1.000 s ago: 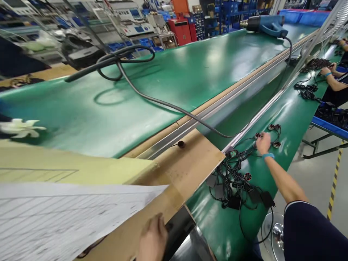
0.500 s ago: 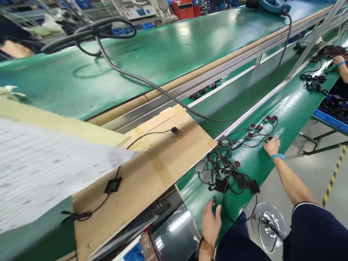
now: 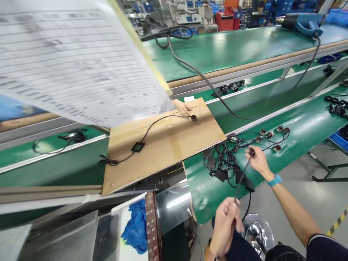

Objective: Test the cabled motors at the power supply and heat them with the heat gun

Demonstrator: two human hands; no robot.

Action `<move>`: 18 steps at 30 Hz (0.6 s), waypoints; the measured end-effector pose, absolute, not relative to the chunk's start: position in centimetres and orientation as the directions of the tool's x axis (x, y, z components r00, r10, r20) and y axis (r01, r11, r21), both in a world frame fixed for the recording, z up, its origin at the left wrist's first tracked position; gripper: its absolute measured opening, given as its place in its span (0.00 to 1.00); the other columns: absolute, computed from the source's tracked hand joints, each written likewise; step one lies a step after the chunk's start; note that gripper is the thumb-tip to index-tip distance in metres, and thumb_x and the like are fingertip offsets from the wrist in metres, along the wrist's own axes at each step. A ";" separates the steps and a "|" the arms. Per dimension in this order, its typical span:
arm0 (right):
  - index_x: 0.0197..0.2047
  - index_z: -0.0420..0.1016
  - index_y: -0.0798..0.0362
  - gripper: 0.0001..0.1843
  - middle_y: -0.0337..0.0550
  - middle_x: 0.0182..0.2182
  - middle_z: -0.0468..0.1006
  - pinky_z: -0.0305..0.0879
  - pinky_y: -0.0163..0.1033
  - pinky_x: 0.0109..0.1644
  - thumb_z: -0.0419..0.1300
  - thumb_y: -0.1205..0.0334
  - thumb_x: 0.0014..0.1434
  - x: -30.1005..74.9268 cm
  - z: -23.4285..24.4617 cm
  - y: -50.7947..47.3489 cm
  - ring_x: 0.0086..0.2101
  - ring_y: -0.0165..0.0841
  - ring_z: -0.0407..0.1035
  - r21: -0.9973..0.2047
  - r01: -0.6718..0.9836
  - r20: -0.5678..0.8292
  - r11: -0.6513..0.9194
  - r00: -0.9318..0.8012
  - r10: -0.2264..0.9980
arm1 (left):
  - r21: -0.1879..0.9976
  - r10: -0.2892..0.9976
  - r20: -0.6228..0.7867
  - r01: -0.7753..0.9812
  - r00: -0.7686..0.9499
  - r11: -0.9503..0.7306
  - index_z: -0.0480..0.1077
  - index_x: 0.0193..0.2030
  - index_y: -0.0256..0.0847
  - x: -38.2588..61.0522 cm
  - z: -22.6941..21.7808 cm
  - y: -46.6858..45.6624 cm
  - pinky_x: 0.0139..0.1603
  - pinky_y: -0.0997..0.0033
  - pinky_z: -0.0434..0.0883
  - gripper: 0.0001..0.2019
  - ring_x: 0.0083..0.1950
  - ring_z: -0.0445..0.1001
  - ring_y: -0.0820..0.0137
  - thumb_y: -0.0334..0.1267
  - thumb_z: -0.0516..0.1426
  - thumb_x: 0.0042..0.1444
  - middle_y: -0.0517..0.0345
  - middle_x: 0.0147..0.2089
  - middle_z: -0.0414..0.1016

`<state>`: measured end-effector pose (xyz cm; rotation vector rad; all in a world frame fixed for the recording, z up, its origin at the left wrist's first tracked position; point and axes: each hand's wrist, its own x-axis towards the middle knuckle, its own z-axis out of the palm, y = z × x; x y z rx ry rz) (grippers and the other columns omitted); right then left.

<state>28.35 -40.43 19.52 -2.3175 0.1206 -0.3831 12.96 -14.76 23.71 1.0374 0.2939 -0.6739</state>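
My right hand (image 3: 258, 161) pinches a small round, motor-like part (image 3: 251, 152) at the end of a black cable. Lower down, my left hand (image 3: 227, 221) is closed around that same cable (image 3: 241, 180), which runs taut between both hands. Beneath and behind them, a tangle of black cables (image 3: 224, 159) with flat dark square pieces lies on the green belt (image 3: 199, 206). Several more round parts (image 3: 277, 148) with reddish insides lie to the right of the tangle.
A cardboard sheet (image 3: 163, 159) bears one cable with a small square board (image 3: 137, 146) and a round end (image 3: 193, 117). Another person's hand (image 3: 182, 108) rests at its far edge. Hanging paper (image 3: 81, 61) covers the upper left. A metal stool (image 3: 257, 232) stands below.
My right hand has lifted a round part off the belt and brought it nearer. My left hand, open before, has closed on its cable. Another person's hand has appeared at the cardboard. The view has shifted.
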 end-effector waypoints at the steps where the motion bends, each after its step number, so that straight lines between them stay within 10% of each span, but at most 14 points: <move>1: 0.55 0.74 0.52 0.22 0.47 0.45 0.76 0.73 0.42 0.44 0.65 0.53 0.60 28.0 22.9 -40.2 0.40 0.37 0.72 -0.739 0.095 0.342 -0.667 0.906 -0.249 | 0.703 -0.412 -0.486 0.625 0.771 0.339 0.73 0.41 0.40 11.6 25.6 -14.4 0.24 0.72 0.60 0.25 0.16 0.58 0.76 0.63 0.60 0.56 0.65 0.20 0.63; 6: 0.51 0.78 0.47 0.17 0.38 0.32 0.75 0.65 0.36 0.24 0.69 0.53 0.60 27.1 41.2 -35.5 0.24 0.29 0.67 -0.812 0.421 0.556 -0.403 0.768 -0.318 | 0.876 -0.371 -0.347 0.439 0.861 0.199 0.79 0.29 0.41 7.6 27.9 -11.8 0.41 0.63 0.69 0.19 0.32 0.72 0.63 0.56 0.71 0.44 0.49 0.28 0.75; 10: 0.50 0.81 0.44 0.14 0.38 0.28 0.73 0.62 0.41 0.21 0.69 0.53 0.60 26.9 49.2 -28.8 0.21 0.31 0.64 -0.708 0.617 0.700 -0.344 0.677 -0.228 | 0.891 0.042 -0.318 0.284 0.947 0.355 0.70 0.24 0.44 9.4 28.0 -10.5 0.34 0.68 0.65 0.20 0.28 0.62 0.69 0.58 0.65 0.53 0.57 0.24 0.66; 13: 0.52 0.80 0.44 0.17 0.39 0.30 0.73 0.69 0.41 0.26 0.69 0.50 0.61 27.7 50.8 -23.6 0.25 0.33 0.68 -0.675 0.653 0.714 -0.343 0.695 -0.081 | 0.634 0.360 -0.348 -0.065 0.866 0.770 0.59 0.26 0.45 11.6 32.5 -7.9 0.22 0.74 0.53 0.22 0.22 0.43 0.75 0.56 0.61 0.59 0.69 0.21 0.46; 18: 0.51 0.78 0.50 0.21 0.38 0.33 0.77 0.75 0.38 0.34 0.67 0.46 0.61 31.4 49.7 -15.6 0.30 0.30 0.73 -0.725 0.668 0.645 -0.167 0.744 0.174 | 0.267 0.553 -0.230 -0.495 0.801 0.827 0.57 0.32 0.45 12.8 41.0 -0.4 0.16 0.81 0.44 0.14 0.21 0.32 0.74 0.41 0.53 0.70 0.70 0.23 0.39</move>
